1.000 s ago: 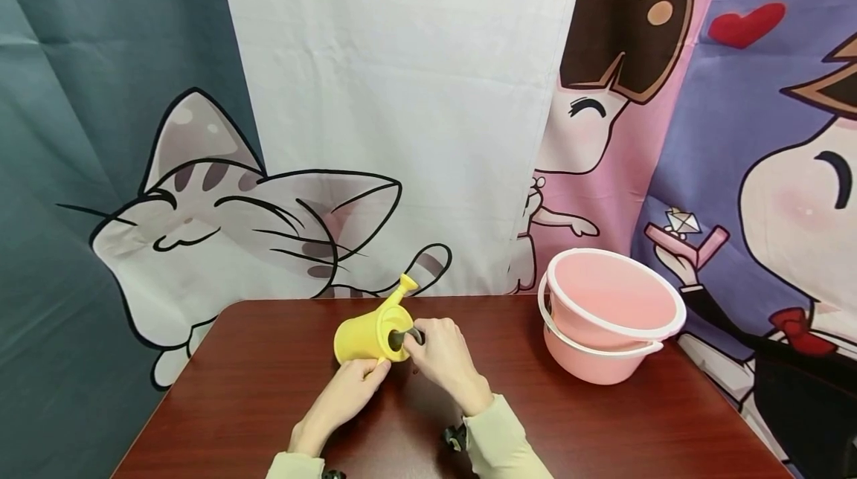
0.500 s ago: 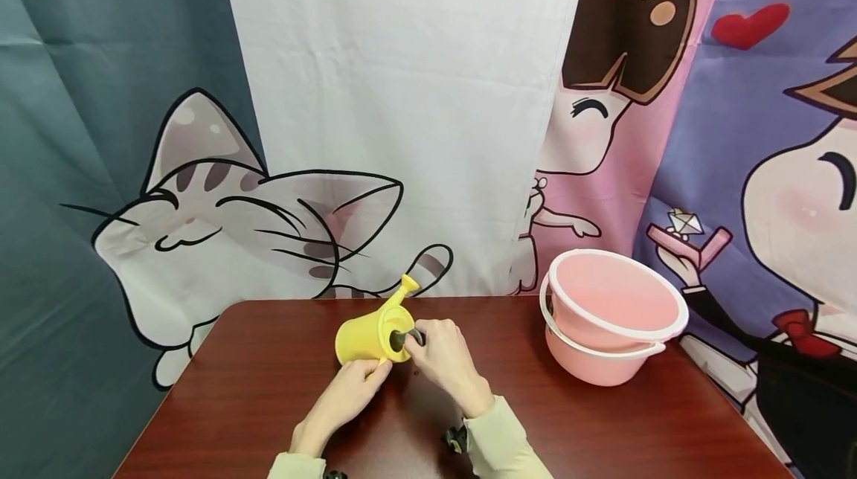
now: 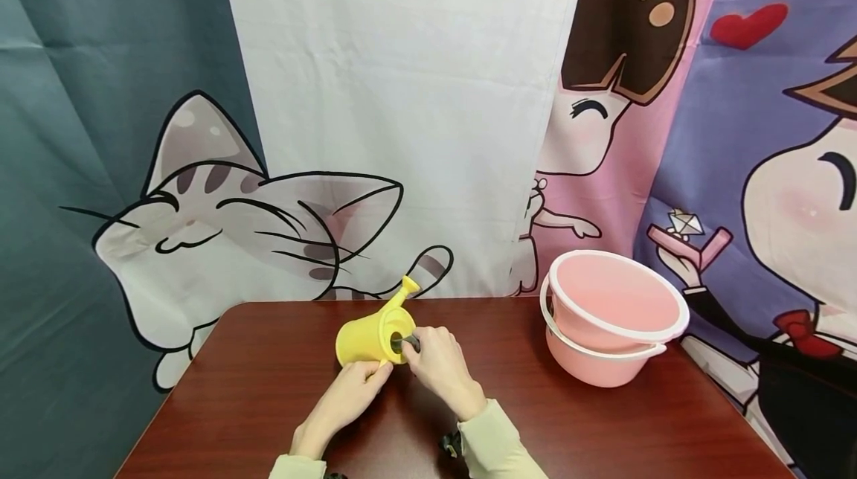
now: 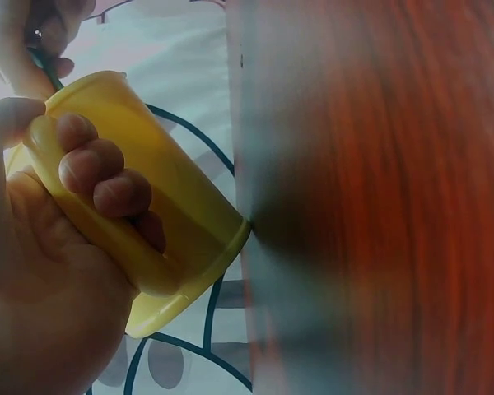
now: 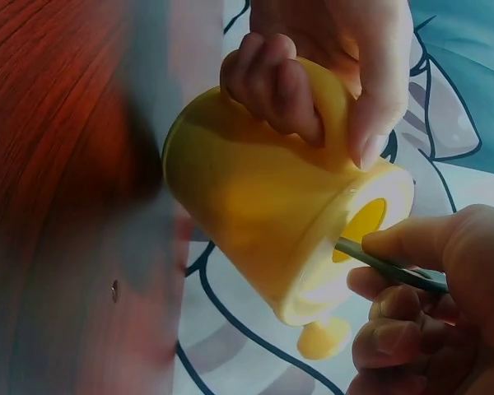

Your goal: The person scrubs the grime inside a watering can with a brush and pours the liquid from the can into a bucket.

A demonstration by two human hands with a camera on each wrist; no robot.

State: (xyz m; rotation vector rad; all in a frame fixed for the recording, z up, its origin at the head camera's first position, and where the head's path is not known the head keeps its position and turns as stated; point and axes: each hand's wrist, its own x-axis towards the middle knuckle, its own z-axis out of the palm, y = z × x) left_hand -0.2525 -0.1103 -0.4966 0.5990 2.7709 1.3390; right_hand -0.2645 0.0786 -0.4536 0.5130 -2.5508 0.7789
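Note:
A yellow watering can (image 3: 364, 338) is tipped on its side over the table, its round top opening toward the right and its spout up. My left hand (image 3: 351, 393) grips the can's handle; in the left wrist view the fingers (image 4: 95, 169) curl through it. My right hand (image 3: 442, 367) pinches a slim dark green tool (image 5: 391, 267) between thumb and fingers. That tool's far end goes into the can's opening, where it is hidden, so I cannot tell its kind. The can's base edge is close to the table in the left wrist view.
Two pink buckets (image 3: 592, 367) with white rims, one set inside the other, stand at the table's right. A reddish-brown wooden table (image 3: 221, 404) lies under the hands. Behind it hangs a cartoon-printed cloth (image 3: 402, 107). A small dark speck (image 5: 114, 290) is on the table.
The right hand has moved slightly down and left, and less of the dark tool shows outside the can's opening. The left hand and watering can stay almost still.

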